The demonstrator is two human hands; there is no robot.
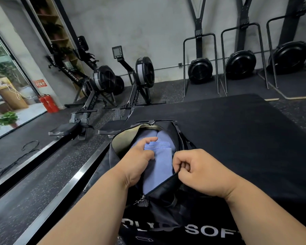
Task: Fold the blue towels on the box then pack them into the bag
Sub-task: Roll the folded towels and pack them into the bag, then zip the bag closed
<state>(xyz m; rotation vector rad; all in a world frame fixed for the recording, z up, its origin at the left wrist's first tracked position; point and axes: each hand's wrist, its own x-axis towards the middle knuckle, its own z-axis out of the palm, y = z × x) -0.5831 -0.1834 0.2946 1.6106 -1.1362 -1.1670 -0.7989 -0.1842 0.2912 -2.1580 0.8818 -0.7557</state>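
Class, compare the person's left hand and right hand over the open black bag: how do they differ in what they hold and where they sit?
The left hand reaches inside the open black fabric bag and grips a folded blue towel. The right hand stays outside, pinching the bag's zippered edge. The left touches towel, the right only bag. Both have curled fingers.

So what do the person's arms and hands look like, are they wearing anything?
Both arms are bare all the way to the bottom of the picture, with no sleeves showing. The left hand and the right hand wear no gloves, and no rings, watch or bracelet show on the fingers or wrists.
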